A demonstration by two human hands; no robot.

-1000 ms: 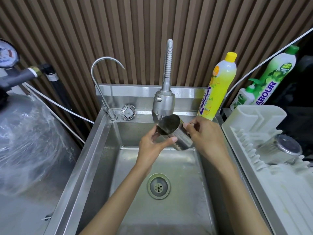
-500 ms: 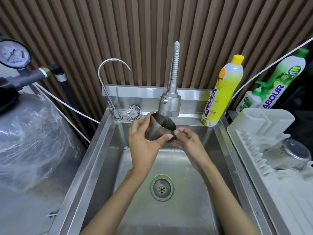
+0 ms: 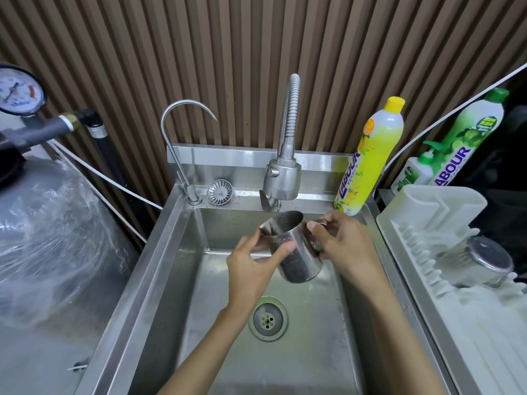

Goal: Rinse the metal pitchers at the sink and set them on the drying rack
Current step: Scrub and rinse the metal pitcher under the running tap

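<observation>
A steel pitcher (image 3: 296, 255) is held tilted over the sink basin (image 3: 199, 280), its mouth up and back under the flexible tap's spray head (image 3: 283, 179). A thin stream of water runs into it. My left hand (image 3: 253, 266) grips the pitcher's body from the left, thumb across the front. My right hand (image 3: 342, 243) holds the handle side on the right. A second metal pitcher (image 3: 479, 260) lies upside down on the white drying rack (image 3: 427, 218) to the right of the sink.
A thin gooseneck tap (image 3: 182, 143) and a loose strainer (image 3: 219, 191) sit at the sink's back left. A yellow detergent bottle (image 3: 370, 158) and green bottles (image 3: 462, 143) stand at the back right. A plastic-wrapped tank (image 3: 48, 238) with a pressure gauge (image 3: 20, 92) fills the left. The drain (image 3: 267, 319) lies below the hands.
The pitcher was turned and shifted under the tap: half a second ago its mouth tipped left with my right hand beneath it; now my right hand is back on the handle side.
</observation>
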